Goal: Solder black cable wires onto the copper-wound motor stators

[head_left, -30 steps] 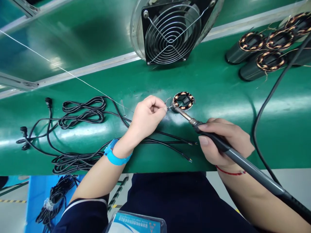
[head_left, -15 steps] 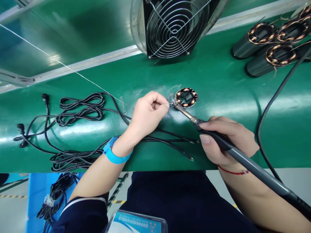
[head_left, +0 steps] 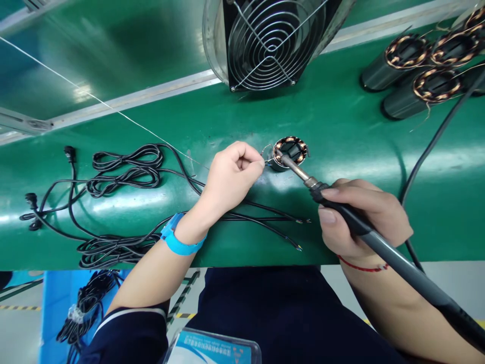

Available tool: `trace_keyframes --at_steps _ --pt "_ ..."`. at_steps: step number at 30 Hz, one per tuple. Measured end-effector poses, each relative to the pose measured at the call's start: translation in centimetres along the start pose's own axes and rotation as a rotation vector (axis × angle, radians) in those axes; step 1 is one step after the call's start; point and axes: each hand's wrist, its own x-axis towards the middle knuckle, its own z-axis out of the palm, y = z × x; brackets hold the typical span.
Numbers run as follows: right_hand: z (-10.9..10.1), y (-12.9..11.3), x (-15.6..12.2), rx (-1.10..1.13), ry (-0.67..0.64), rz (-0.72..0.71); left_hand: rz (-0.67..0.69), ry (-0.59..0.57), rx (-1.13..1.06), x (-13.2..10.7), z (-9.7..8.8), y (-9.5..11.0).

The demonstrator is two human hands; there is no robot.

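My right hand (head_left: 366, 217) is closed around a soldering iron (head_left: 352, 222). The iron's metal tip reaches over the left rim of a motor stator (head_left: 291, 151), a dark cylinder ringed with copper windings that stands upright on the green bench. Just left of the stator, my left hand (head_left: 237, 169) has thumb and forefinger pinched on thin wires (head_left: 267, 162), with a bit of blue showing. A thin pale strand (head_left: 140, 130), like solder wire, runs from the upper left to behind this hand. What lies inside the fingers is hidden.
Black power cords (head_left: 125, 172) lie coiled at left, their stripped ends (head_left: 298, 247) below the stator. A fan with a wire guard (head_left: 271, 48) stands at the back. Several more stators (head_left: 407, 101) stand at back right. A blue bin (head_left: 53, 303) with cords is below left.
The soldering iron's tip has shifted slightly right, off the wires by my left fingers and over the stator's rim. My right hand moved right with it; my left hand stayed put.
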Motion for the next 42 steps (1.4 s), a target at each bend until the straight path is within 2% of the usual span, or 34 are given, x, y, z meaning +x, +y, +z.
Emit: trace_keyframes --at_steps 6,11,18,21,27,29,34,37,42 --pt "0.1 0.3 -0.2 -0.017 0.023 -0.037 -0.008 0.004 -0.013 0.0 0.0 0.0" --pt "0.2 0.4 -0.1 -0.054 0.037 -0.001 -0.01 0.002 -0.017 0.1 0.0 0.1" --pt "-0.5 0.7 -1.0 0.087 0.096 -0.054 0.016 0.001 0.02 0.1 0.1 -0.2" --pt "-0.5 0.5 -0.6 0.102 0.04 -0.109 0.048 -0.002 0.047 0.1 0.0 -0.4" --pt "0.3 0.1 0.1 -0.143 -0.226 0.008 0.252 0.037 0.244 0.0 -0.5 -0.1" --pt "0.5 0.2 0.0 -0.16 -0.269 0.015 0.299 0.042 0.311 -0.1 -0.7 0.1" --pt "0.7 0.6 -0.1 -0.169 -0.334 0.046 0.29 0.031 0.357 -0.1 -0.9 0.2" --pt "0.5 0.4 0.1 -0.139 -0.286 0.039 0.282 0.029 0.35 0.0 -0.9 0.2" --pt "-0.2 0.5 -0.6 -0.021 -0.008 -0.065 0.177 0.0 0.301 0.1 -1.1 0.4"
